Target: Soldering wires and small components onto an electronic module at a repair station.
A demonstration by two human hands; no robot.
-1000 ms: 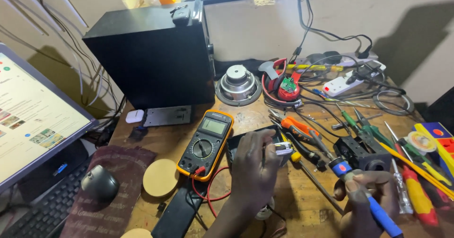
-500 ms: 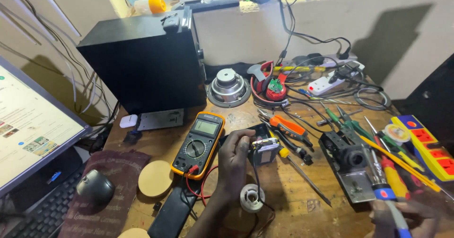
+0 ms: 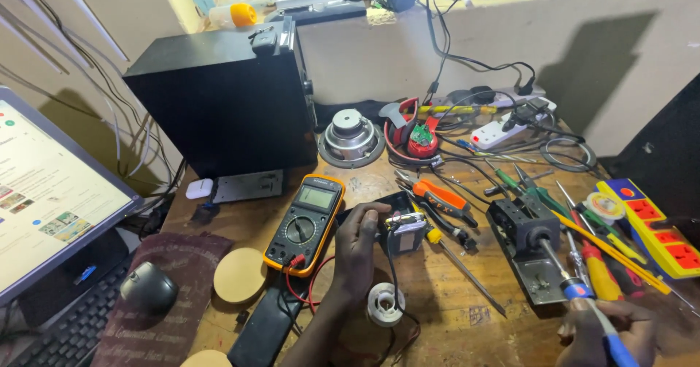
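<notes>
— How far along are you with that little part?

— Your left hand (image 3: 355,254) sits at the centre of the frame with its fingers closed on the small silvery component (image 3: 403,230), pressing it to the wooden surface (image 3: 452,305). Your right hand (image 3: 605,334), in the lower right corner, has its fingers wrapped round the blue-handled soldering iron (image 3: 576,290); the tip looks to rest in or by the black stand (image 3: 523,228), well apart from the part. So I judge the part is steadied and the iron taken up, but no joint is being made yet

— And how does the part look?

— Small, boxy, metal-topped, with a thin black wire trailing down past the white solder spool (image 3: 384,303) just below it. The yellow multimeter (image 3: 305,222) lies just left of your left hand, red leads plugged in, probes not on the part. Whether any solder is on it already, you cannot tell from here
</notes>
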